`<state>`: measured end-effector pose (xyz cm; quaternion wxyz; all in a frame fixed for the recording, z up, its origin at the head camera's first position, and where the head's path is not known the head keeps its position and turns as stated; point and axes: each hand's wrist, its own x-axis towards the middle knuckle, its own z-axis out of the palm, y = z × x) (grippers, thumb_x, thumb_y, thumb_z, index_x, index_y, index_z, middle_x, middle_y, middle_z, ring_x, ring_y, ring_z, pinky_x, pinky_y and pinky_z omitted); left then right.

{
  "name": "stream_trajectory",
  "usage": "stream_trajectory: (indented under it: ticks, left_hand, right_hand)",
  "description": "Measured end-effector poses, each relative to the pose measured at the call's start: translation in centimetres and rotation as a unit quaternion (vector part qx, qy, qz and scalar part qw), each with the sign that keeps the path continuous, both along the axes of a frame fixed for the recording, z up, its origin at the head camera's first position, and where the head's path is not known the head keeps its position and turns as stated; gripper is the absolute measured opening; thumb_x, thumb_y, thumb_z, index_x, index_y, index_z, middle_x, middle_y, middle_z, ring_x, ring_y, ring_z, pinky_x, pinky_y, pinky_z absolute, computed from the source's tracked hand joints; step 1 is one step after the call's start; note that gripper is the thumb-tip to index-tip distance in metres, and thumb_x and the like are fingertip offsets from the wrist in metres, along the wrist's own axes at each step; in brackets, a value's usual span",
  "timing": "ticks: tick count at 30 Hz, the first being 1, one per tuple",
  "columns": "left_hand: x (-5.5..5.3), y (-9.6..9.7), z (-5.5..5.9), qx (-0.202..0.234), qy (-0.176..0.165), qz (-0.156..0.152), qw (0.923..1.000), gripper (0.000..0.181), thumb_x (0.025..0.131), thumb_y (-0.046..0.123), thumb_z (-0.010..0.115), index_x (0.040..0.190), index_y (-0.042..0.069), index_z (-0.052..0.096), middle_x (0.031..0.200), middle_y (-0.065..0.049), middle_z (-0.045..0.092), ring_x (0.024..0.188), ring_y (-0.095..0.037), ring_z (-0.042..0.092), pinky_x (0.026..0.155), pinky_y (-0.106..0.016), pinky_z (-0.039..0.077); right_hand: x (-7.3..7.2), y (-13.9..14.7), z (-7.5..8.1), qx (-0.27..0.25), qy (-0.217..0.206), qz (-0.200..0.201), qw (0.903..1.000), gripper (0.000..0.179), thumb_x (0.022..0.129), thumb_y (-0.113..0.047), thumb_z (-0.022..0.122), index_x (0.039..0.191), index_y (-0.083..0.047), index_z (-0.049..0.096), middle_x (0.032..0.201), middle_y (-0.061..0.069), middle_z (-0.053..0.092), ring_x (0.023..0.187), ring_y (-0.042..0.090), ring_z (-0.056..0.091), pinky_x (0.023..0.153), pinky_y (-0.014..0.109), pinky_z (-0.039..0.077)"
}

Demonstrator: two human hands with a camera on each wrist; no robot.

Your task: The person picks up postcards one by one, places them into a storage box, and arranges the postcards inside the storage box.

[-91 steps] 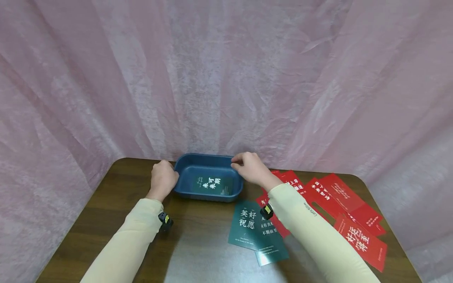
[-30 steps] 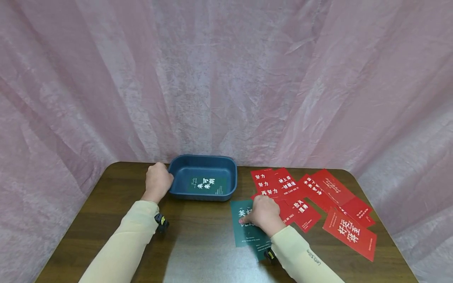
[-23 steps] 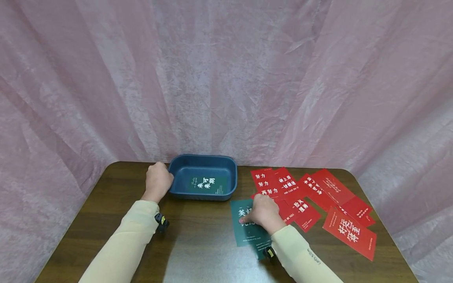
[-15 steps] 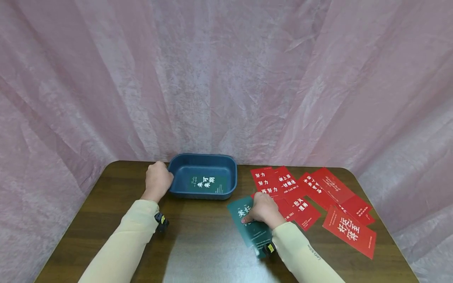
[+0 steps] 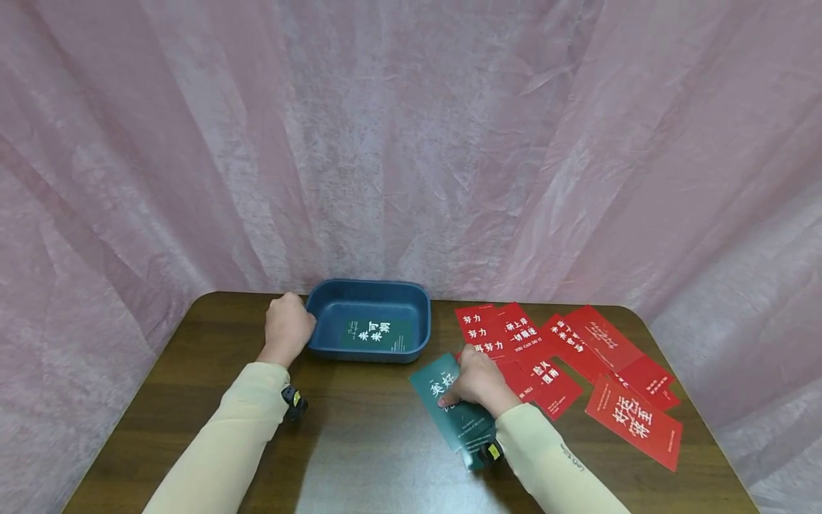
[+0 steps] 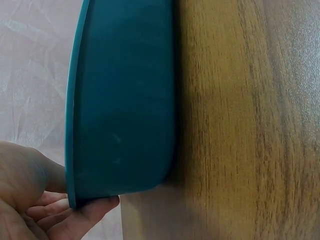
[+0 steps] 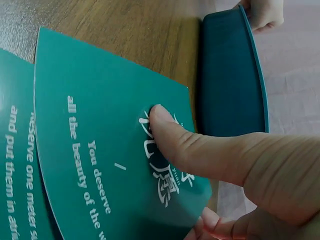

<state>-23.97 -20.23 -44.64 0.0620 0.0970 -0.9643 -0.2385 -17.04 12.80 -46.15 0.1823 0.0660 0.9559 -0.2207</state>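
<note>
My left hand (image 5: 288, 327) grips the left end of a blue plastic bin (image 5: 420, 343); in the left wrist view its fingers (image 6: 82, 220) curl under the rim. Inside the bin lies a green card (image 5: 359, 335) with white lettering. To the right, my right hand (image 5: 477, 378) pinches another green card (image 5: 443, 371), thumb (image 7: 172, 132) on the printed face and fingers at its far edge. That card bows slightly in the right wrist view. Beneath it a further green card (image 7: 15, 135) shows in part.
Several red cards (image 5: 555, 389) with white lettering overlap on the right side of the wooden table (image 5: 359, 435). A separate red card (image 5: 642, 425) lies nearer the right edge. Pink curtain (image 5: 411, 143) hangs right behind the table.
My right hand has come from over the bin's right end to the green cards and now pinches one, which has turned and bowed a little. My left hand stays at the bin.
</note>
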Motion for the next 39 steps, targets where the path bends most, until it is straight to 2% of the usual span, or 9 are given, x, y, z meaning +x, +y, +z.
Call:
stream_trajectory:
  ticks: [3,9,13,15,21,27,29,34,39]
  left_hand:
    - [0.1,0.0,0.1,0.004,-0.006,0.0,1.0,0.026,0.08,0.006,0.052,0.055,0.006,0.055,0.05,-0.008,0.053,0.048,-0.022,0.053,0.041,-0.029,0.037]
    - [0.1,0.1,0.1,0.012,-0.017,0.003,0.9998,0.027,0.082,0.006,0.051,0.055,0.006,0.055,0.05,-0.008,0.052,0.047,-0.021,0.053,0.039,-0.029,0.037]
    - [0.1,0.2,0.3,0.01,-0.014,0.0,0.9999,0.026,0.082,0.006,0.052,0.056,0.005,0.056,0.05,-0.008,0.052,0.047,-0.021,0.052,0.04,-0.029,0.037]
    - [0.1,0.2,0.3,0.008,-0.011,-0.001,0.9999,0.025,0.082,0.006,0.052,0.057,0.005,0.057,0.051,-0.008,0.053,0.048,-0.022,0.053,0.041,-0.029,0.037]
    - [0.0,0.3,0.5,0.011,-0.015,0.007,0.9998,0.025,0.08,0.006,0.053,0.056,0.006,0.055,0.051,-0.008,0.052,0.048,-0.021,0.053,0.039,-0.029,0.037]
    - [0.0,0.4,0.7,0.017,-0.029,0.018,0.9993,0.021,0.08,0.007,0.054,0.061,0.004,0.059,0.056,-0.011,0.057,0.051,-0.023,0.056,0.04,-0.029,0.038]
    - [0.0,0.3,0.7,0.017,-0.03,0.019,0.9992,0.02,0.081,0.007,0.053,0.061,0.003,0.06,0.056,-0.011,0.058,0.05,-0.023,0.056,0.039,-0.029,0.039]
    - [-0.1,0.3,0.5,0.017,-0.029,0.016,0.9993,0.022,0.081,0.007,0.053,0.059,0.004,0.058,0.052,-0.009,0.055,0.047,-0.022,0.054,0.038,-0.029,0.038]
    - [-0.2,0.2,0.2,0.014,-0.03,0.015,0.9993,0.023,0.081,0.006,0.053,0.058,0.006,0.055,0.05,-0.007,0.052,0.046,-0.021,0.052,0.038,-0.029,0.036]
  right_hand:
    - [0.0,0.2,0.0,-0.005,0.014,0.011,0.9998,0.084,0.045,-0.043,0.091,0.109,-0.003,0.053,0.087,0.008,0.056,0.078,0.022,0.053,0.064,0.035,0.048]
    - [0.0,0.6,0.2,-0.034,0.023,0.027,0.9988,0.093,0.049,-0.042,0.09,0.125,-0.002,0.054,0.101,0.01,0.06,0.089,0.023,0.053,0.075,0.039,0.05]
    - [-0.1,0.9,0.3,-0.042,0.029,0.04,0.9979,0.084,0.055,-0.038,0.088,0.123,-0.001,0.055,0.098,0.009,0.06,0.088,0.022,0.054,0.075,0.039,0.05]
    - [-0.2,1.2,0.4,-0.048,0.036,0.045,0.9972,0.074,0.059,-0.034,0.087,0.117,-0.001,0.057,0.092,0.008,0.06,0.083,0.021,0.055,0.071,0.037,0.049]
    - [-0.3,1.8,1.1,-0.081,0.037,0.025,0.9957,0.051,0.072,-0.023,0.08,0.113,-0.002,0.057,0.086,0.008,0.059,0.07,0.018,0.056,0.057,0.029,0.047]
    - [-0.7,2.5,1.7,-0.082,0.04,0.03,0.9954,0.036,0.079,-0.015,0.072,0.109,-0.003,0.057,0.083,0.009,0.059,0.068,0.019,0.056,0.054,0.03,0.046]
    - [-0.9,2.8,2.0,-0.083,0.037,0.03,0.9954,0.037,0.08,-0.015,0.071,0.111,-0.004,0.057,0.085,0.01,0.059,0.068,0.02,0.056,0.053,0.03,0.047]
    - [-1.4,3.2,3.0,-0.078,0.053,0.039,0.9947,0.047,0.079,-0.016,0.072,0.12,-0.002,0.055,0.1,0.012,0.061,0.079,0.022,0.055,0.063,0.034,0.05]
    - [-1.9,3.9,4.2,-0.081,0.076,0.05,0.9926,0.044,0.078,-0.018,0.074,0.116,-0.001,0.06,0.109,0.014,0.062,0.087,0.021,0.057,0.076,0.037,0.051]
